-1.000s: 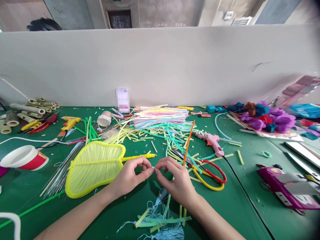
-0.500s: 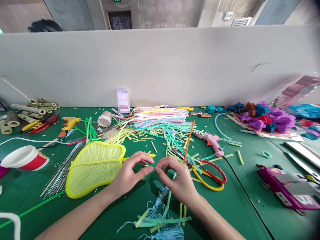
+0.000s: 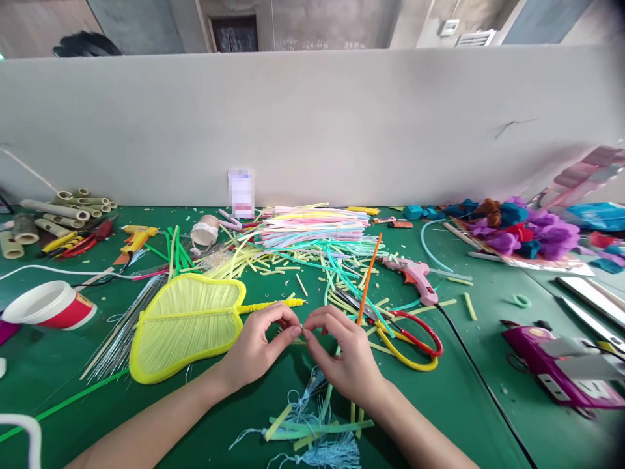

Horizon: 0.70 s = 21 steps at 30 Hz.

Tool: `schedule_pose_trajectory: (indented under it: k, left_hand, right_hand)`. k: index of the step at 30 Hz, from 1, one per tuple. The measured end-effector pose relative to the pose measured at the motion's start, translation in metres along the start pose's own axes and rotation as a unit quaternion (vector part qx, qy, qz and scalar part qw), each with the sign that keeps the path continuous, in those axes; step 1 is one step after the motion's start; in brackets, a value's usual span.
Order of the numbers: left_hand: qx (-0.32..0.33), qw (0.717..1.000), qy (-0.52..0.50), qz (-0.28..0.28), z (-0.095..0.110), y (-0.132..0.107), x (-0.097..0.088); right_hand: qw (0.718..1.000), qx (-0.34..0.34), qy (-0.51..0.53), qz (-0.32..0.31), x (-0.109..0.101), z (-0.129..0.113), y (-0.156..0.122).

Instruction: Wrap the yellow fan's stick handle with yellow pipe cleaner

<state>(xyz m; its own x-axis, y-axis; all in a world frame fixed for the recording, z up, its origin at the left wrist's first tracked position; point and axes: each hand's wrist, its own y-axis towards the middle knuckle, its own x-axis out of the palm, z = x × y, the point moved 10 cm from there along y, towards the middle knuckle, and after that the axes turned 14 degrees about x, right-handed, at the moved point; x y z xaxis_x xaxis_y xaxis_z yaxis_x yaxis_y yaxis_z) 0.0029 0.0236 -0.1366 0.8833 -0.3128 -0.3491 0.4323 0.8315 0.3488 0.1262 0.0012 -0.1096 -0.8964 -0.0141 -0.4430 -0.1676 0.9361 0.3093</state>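
Note:
My left hand (image 3: 266, 342) and my right hand (image 3: 339, 345) meet fingertip to fingertip over the table. Both are closed in a pinch, and whatever lies between the fingertips is too small to name. Just behind my left hand lies a yellow hand fan (image 3: 190, 329), its wrapped handle (image 3: 273, 304) reaching toward the fingers. Blue tassels (image 3: 332, 451) and cut pale green strips (image 3: 317, 430) lie in front of my hands. To the right of my right hand are scissors with red and yellow handles (image 3: 424, 365), with an orange stick (image 3: 370, 280) across the blades.
A pile of pastel strips (image 3: 312, 228) lies at the back. A pink glue gun (image 3: 415, 280) rests right, its cord running forward; a yellow glue gun (image 3: 135, 240) lies left. A paper cup (image 3: 51, 306) stands far left, a purple device (image 3: 551, 371) far right, flowers (image 3: 537, 231) behind it.
My fingertips have come closer together and now touch or nearly touch. My left hand has shifted slightly down, showing more of the fan's handle and small rings beyond it.

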Motion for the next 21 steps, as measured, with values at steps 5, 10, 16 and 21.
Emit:
schedule_pose_trajectory:
  k: [5, 10, 16, 21]
  left_hand:
    - [-0.051, 0.996, -0.076, -0.006, -0.012, -0.001, 0.004]
    - [-0.109, 0.984, -0.137, -0.008, -0.024, -0.005, 0.01]
    - [-0.122, 0.98, -0.158, 0.026, -0.02, -0.005, 0.005]
    - [-0.075, 0.993, -0.094, 0.014, -0.008, -0.004, 0.004]
  right_hand:
    - [0.999, -0.03, -0.039, 0.003, 0.001, -0.005, -0.006]
    - [0.995, -0.053, -0.084, -0.004, 0.006, -0.007, -0.008]
    - [0.999, 0.037, 0.017, 0.017, -0.006, 0.009, 0.002]
    - [0.993, 0.093, 0.072, -0.011, -0.006, 0.019, 0.008]
